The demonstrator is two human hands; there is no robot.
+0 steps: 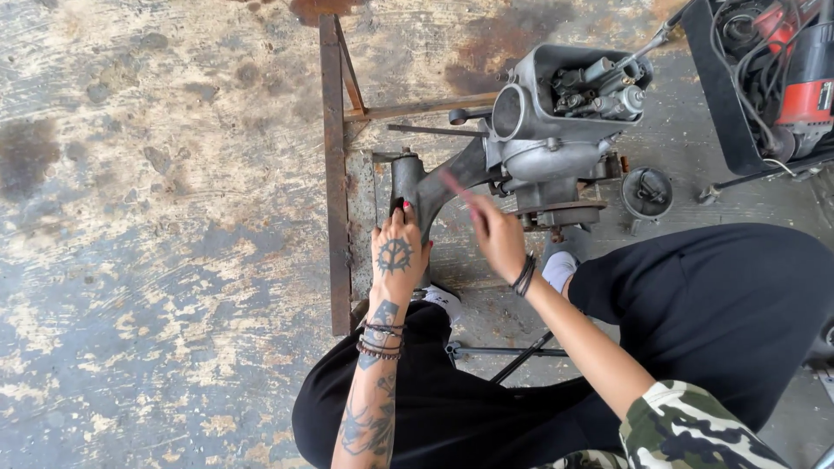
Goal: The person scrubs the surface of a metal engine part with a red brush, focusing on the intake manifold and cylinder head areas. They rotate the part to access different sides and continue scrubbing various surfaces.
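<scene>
A grey metal engine casing (539, 130) with a long arm rests on a rusty steel frame (334, 174) on the floor. My left hand (398, 252), tattooed on the back, lies flat on the lower end of the casing's arm (415, 187). My right hand (497, 233) is closed around a thin pink-handled tool (456, 187), blurred, held against the arm's middle. The open top of the casing shows a carburettor and other small parts (599, 87).
A round metal cup with parts (647, 193) sits on the floor right of the casing. A black tray (725, 104) with cables and a red power tool (804, 78) is at top right. My black-trousered legs (695, 304) fill the lower right. Stained concrete spreads left.
</scene>
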